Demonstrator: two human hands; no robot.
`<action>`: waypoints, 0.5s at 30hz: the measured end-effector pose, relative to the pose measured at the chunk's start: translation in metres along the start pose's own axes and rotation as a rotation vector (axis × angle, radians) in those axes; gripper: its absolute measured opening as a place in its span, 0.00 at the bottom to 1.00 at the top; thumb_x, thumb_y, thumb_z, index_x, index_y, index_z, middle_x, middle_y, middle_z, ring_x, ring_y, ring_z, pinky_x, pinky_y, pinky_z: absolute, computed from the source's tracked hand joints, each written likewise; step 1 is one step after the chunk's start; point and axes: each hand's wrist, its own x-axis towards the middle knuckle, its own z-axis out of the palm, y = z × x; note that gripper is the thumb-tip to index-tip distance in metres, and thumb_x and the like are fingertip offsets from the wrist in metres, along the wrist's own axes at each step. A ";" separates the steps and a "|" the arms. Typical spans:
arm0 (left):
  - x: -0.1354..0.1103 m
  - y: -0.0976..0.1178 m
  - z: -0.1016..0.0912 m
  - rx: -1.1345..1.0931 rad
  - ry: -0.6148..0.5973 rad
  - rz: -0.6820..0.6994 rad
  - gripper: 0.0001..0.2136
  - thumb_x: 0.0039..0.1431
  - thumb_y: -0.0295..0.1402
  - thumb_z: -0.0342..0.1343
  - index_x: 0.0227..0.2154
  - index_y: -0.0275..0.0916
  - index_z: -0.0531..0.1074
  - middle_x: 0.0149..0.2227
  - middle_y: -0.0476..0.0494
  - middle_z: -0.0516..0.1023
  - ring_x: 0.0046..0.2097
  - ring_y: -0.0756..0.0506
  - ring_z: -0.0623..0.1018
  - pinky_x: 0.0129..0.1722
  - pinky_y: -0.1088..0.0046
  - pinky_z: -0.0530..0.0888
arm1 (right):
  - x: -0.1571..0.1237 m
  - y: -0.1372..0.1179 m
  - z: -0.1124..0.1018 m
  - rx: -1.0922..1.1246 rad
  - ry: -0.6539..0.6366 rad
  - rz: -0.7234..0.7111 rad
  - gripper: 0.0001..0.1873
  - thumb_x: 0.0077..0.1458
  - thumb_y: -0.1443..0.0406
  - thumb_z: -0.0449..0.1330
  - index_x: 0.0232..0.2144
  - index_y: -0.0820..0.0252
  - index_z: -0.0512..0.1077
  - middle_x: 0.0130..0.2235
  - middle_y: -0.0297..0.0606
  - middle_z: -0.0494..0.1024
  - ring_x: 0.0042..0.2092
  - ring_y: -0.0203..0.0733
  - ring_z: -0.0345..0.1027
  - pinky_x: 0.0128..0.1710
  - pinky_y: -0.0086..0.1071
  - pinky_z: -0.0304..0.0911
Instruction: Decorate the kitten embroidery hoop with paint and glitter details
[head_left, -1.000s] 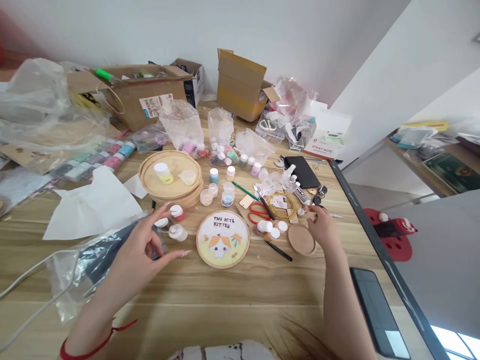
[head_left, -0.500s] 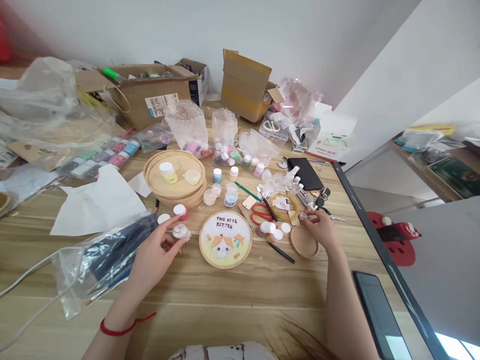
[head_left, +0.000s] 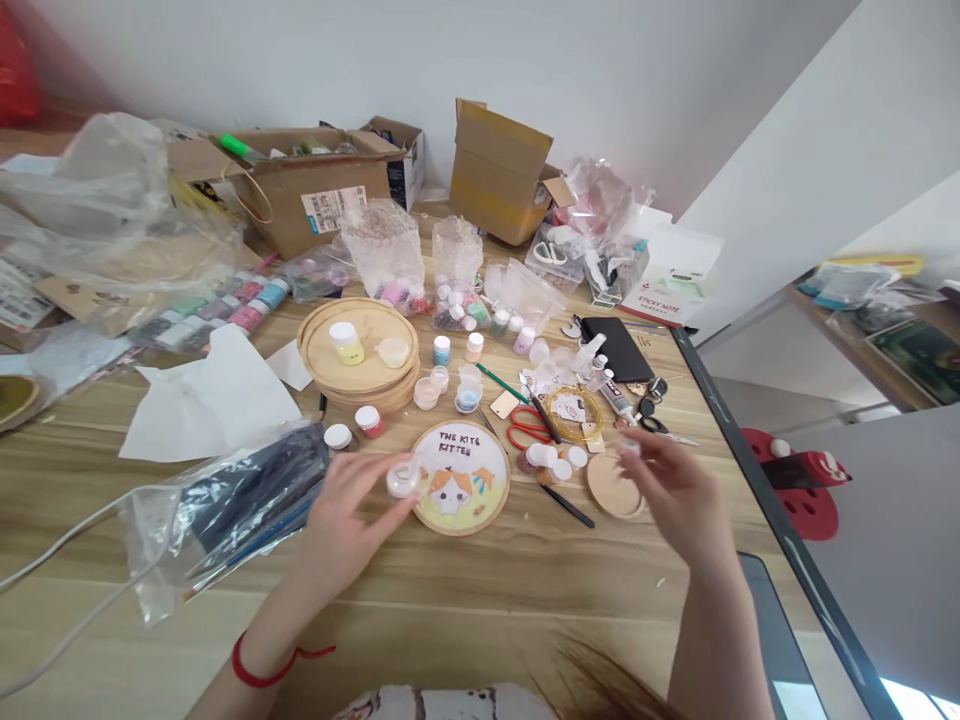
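My left hand (head_left: 352, 510) pinches a small clear, whitish container (head_left: 403, 482) between thumb and fingers, over the left edge of a round embroidery hoop (head_left: 459, 510) with a kitten picture and lettering. Raised above the table at the right, my right hand (head_left: 679, 490) has its fingertips closed on a small whitish piece (head_left: 628, 448), blurred, possibly a cap. Just below those fingertips lies a small round wooden dish (head_left: 613, 486). Near my left hand stand a white-lidded jar (head_left: 338, 437) and a red paint jar (head_left: 368, 421).
Stacked wooden plates (head_left: 352, 380) carry a yellow jar. Red scissors (head_left: 527, 429), black tweezers (head_left: 568, 506), a coil of yellow wire (head_left: 574, 414) and several paint pots lie mid-table. Cardboard boxes (head_left: 499, 180) line the wall. A phone (head_left: 776, 620) lies at the right edge.
My left hand has moved right, bringing the container over the hoop's edge. My right hand has lifted off the table beside the wire coil, with a small whitish piece in its fingers.
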 end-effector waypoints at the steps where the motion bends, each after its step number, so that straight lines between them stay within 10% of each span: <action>1: 0.000 0.006 0.003 -0.023 -0.042 0.015 0.14 0.59 0.41 0.58 0.46 0.43 0.74 0.45 0.43 0.79 0.48 0.42 0.74 0.51 0.63 0.71 | -0.006 -0.016 0.011 0.037 -0.101 -0.103 0.16 0.59 0.57 0.60 0.48 0.56 0.74 0.44 0.45 0.77 0.38 0.42 0.74 0.36 0.36 0.72; 6: -0.001 0.030 0.018 -0.178 -0.224 -0.018 0.14 0.64 0.39 0.54 0.51 0.44 0.72 0.50 0.42 0.75 0.53 0.42 0.73 0.55 0.62 0.71 | -0.026 -0.074 0.062 0.070 -0.360 -0.491 0.18 0.62 0.67 0.58 0.53 0.48 0.73 0.45 0.43 0.75 0.45 0.43 0.73 0.43 0.37 0.73; 15: -0.002 0.037 0.023 -0.286 -0.293 -0.018 0.15 0.65 0.36 0.51 0.52 0.42 0.70 0.51 0.40 0.73 0.54 0.43 0.72 0.56 0.63 0.71 | -0.028 -0.092 0.080 0.022 -0.519 -0.608 0.18 0.62 0.72 0.55 0.52 0.54 0.72 0.45 0.44 0.76 0.46 0.43 0.73 0.45 0.37 0.73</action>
